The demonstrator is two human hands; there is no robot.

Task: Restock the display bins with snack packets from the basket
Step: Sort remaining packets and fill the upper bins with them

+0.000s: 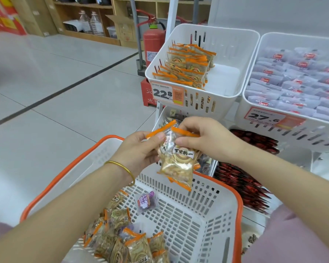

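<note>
Hovering above the basket (188, 211), both hands held a small stack of orange-edged snack packets (177, 164). The left hand (141, 149) pinched its top-left corner and the right hand (203, 141) pinched its top edge. More such packets (125, 243) lay heaped in the basket's near corner, close to one purple packet (145, 203). The white display bin (226, 46) ahead held matching packets (186, 69) along its left side.

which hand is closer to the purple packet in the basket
Left. The left hand is almost directly above the purple packet, while the right hand is up and off to its right. Both pinch the orange-edged packets.
</note>
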